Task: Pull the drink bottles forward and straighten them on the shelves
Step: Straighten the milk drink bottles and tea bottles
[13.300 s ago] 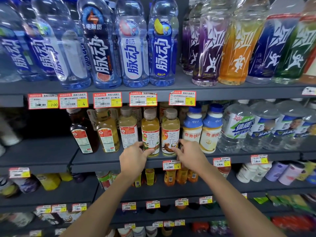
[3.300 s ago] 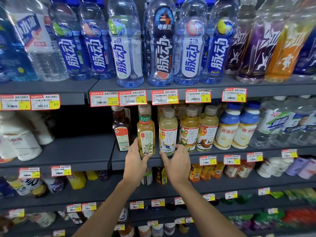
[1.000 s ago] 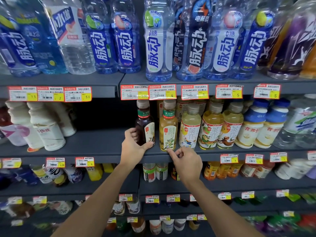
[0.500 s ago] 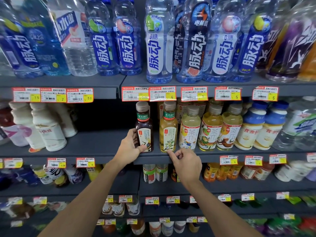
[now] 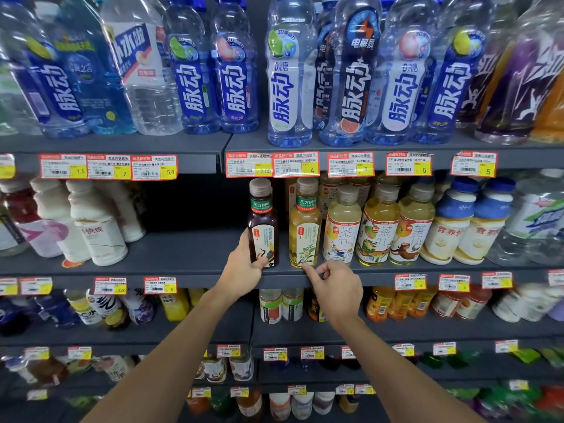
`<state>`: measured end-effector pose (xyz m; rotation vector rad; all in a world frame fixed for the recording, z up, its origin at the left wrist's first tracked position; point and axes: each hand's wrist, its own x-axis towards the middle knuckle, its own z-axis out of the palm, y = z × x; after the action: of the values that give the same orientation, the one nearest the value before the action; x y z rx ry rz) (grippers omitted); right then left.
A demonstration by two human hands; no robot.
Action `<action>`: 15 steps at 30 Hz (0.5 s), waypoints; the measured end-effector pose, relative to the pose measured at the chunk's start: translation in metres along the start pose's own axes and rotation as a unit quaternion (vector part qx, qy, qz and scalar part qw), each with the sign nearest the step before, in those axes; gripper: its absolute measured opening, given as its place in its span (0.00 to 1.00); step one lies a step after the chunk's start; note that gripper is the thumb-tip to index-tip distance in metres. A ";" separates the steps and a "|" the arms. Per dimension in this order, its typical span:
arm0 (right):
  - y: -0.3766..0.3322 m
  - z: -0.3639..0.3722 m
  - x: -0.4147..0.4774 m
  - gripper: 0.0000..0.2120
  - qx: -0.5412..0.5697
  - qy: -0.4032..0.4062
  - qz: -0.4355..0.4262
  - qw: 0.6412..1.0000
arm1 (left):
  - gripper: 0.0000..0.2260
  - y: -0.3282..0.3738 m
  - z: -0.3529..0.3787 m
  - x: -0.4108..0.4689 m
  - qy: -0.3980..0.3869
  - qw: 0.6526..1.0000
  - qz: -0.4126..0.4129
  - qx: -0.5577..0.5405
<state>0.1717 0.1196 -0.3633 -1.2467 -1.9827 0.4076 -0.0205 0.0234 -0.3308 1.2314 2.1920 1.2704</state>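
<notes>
Fingers of left hand [image 5: 241, 267] wrap the dark tea bottle [image 5: 263, 227] — right hand [image 5: 334, 290] fingers curled, touching nothing.

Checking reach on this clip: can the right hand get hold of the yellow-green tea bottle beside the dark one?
Probably yes. The right hand has a fingertip at the base of the yellow-green tea bottle, which stands at the shelf's front edge with nothing before it; the left hand holds only the dark tea bottle.
</notes>
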 end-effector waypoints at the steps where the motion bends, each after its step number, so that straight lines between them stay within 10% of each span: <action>1: -0.001 -0.001 0.000 0.21 0.000 0.000 0.001 1.000 | 0.33 0.000 -0.001 0.000 -0.007 1.000 0.001 0.009; 9: -0.005 -0.011 0.001 0.20 0.007 -0.028 -0.004 1.000 | 0.35 0.005 0.006 -0.015 0.027 0.999 0.009 0.025; 15: 0.016 -0.012 -0.025 0.14 0.082 -0.003 -0.070 0.994 | 0.33 -0.004 0.033 -0.056 0.267 0.958 0.087 0.063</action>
<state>0.1969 0.1038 -0.3760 -0.9987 -1.9843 0.4944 0.0304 -0.0047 -0.3603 1.2609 2.6128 1.7242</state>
